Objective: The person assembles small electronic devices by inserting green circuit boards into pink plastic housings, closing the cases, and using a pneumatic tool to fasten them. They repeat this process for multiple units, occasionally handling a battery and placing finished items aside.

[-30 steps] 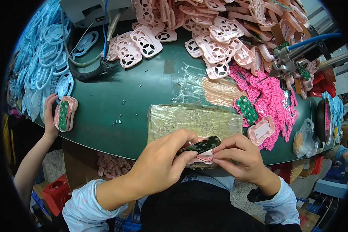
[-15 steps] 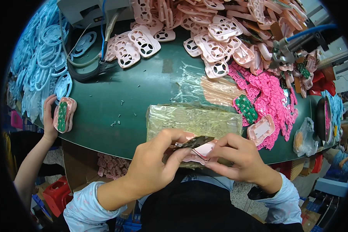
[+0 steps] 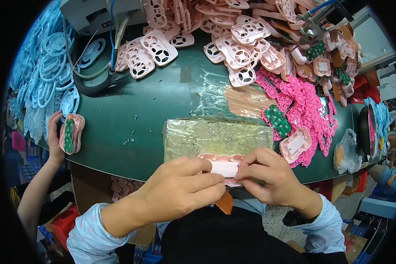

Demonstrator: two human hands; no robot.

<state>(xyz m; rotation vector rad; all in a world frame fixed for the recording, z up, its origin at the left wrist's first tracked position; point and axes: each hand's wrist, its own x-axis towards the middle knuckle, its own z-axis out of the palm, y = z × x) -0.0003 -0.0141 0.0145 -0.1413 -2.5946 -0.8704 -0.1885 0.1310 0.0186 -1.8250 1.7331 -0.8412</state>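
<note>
A pale pink plastic shell (image 3: pixel 225 168) lies hollow side up on the near edge of a block wrapped in clear tape (image 3: pixel 218 136). My left hand (image 3: pixel 180 187) is closed at its left side, and an orange-brown board (image 3: pixel 225 203) pokes out below those fingers. My right hand (image 3: pixel 270 176) pinches at the shell's right edge, where a thin red wire runs along the near rim. What lies between the right fingertips is too small to make out. The shell's lower left part is hidden by my left fingers.
Pink shells (image 3: pixel 237 50) are heaped at the back, bright pink parts (image 3: pixel 310 114) at the right, blue parts (image 3: pixel 53 66) at the left. Small screws (image 3: pixel 128 141) lie on the green table (image 3: pixel 119 119). At the left, another person's hand (image 3: pixel 54 136) holds a shell with a green board (image 3: pixel 69 136).
The board in my left hand has swung down from above the shell to its near side, uncovering the shell's inside. My right fingers stay at the shell's right edge.
</note>
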